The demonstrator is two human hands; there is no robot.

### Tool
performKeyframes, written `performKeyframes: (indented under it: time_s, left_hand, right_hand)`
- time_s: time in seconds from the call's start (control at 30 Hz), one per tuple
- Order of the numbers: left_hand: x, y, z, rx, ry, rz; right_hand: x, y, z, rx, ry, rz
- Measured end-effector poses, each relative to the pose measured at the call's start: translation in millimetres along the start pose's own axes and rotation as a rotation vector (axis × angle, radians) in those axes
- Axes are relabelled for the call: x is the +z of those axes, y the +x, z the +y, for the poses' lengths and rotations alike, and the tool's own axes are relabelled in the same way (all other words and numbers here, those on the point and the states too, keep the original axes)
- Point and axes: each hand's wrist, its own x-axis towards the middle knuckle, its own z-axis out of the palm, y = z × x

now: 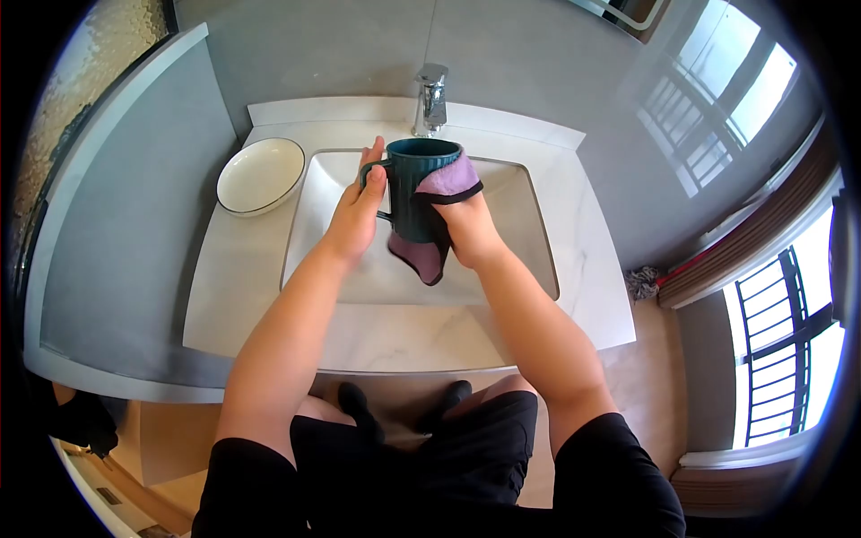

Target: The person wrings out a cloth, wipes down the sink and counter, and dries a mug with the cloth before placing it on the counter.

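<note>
A dark teal ribbed mug (411, 193) is held upright above the white sink (516, 242). My left hand (357, 211) grips it by the handle on its left side, thumb up along the handle. On the mug's right side my right hand (468, 224) presses a purple cloth with a black edge (448, 177) against the wall and rim. One corner of the cloth hangs below the mug. The right fingers are mostly hidden behind the cloth and mug.
A chrome faucet (431, 99) stands behind the sink. On the white marbled counter (235, 269), a white bowl with a dark rim (261, 176) sits at the left. A grey partition (117, 215) rises along the left side, and a grey wall (323, 54) stands behind.
</note>
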Motion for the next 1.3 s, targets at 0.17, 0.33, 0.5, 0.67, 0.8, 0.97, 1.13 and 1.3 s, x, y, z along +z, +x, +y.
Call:
performKeyframes:
  time_s: [0.17, 0.33, 0.5, 0.67, 0.8, 0.97, 1.13, 1.3]
  left_hand:
    - [-6.0, 4.3, -6.3, -0.076, 0.019, -0.074]
    - [1.5, -1.7, 0.6, -0.163, -0.191, -0.105]
    - [1.1, -7.0, 16.7, -0.235, -0.167, 0.005]
    - [-3.5, 0.5, 2.7, 0.016, -0.033, 0.164]
    - [-25.0, 5.5, 6.4, 0.232, -0.057, 0.415]
    - [-44.1, -5.7, 79.0, 0.292, -0.113, 0.764]
    - [-109.7, -88.3, 89.3, 0.233, 0.136, 0.845]
    - [-140.5, -163.4, 76.9, 0.209, 0.388, 0.966]
  right_hand:
    - [-18.6, 6.8, 5.9, 0.327, 0.208, 0.017]
    - [-14.3, 1.4, -7.4, 0.403, 0.379, -0.123]
    - [-6.2, 1.2, -7.7, 0.397, 0.376, 0.073]
    - [-11.4, 5.0, -6.2, 0.222, 0.288, 0.055]
    - [-27.6, 14.3, 4.9, -0.011, 0.507, -0.294]
    - [-34.8, 16.0, 4.6, -0.044, 0.582, -0.391]
    - [-28.9, 0.4, -11.8, 0.103, 0.602, -0.187]
    - [-25.6, -2.7, -10.2, 0.190, 0.614, -0.073]
